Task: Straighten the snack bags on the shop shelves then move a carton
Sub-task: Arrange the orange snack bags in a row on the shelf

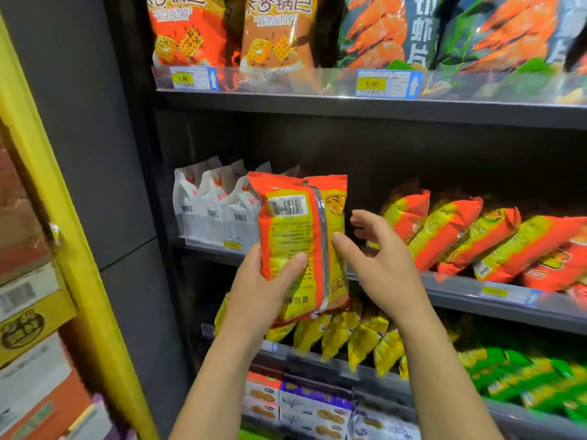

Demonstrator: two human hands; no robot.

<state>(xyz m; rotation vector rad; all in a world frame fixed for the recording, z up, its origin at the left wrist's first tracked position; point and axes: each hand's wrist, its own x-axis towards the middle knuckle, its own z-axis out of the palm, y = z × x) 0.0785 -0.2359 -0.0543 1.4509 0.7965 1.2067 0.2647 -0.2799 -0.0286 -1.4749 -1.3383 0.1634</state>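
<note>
Shop shelves point(349, 111) are filling the bkgd while left hand point(254, 290) is wrapping its grip round an orange snack bag point(295, 223), upright before mid shelf, w/ right hand point(384, 265) holding its grip spread at bag's right.

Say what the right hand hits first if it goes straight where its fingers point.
Likely the orange snack bag gripped by the left hand: the open right hand points up-left at its right edge. Depth unclear.
</note>
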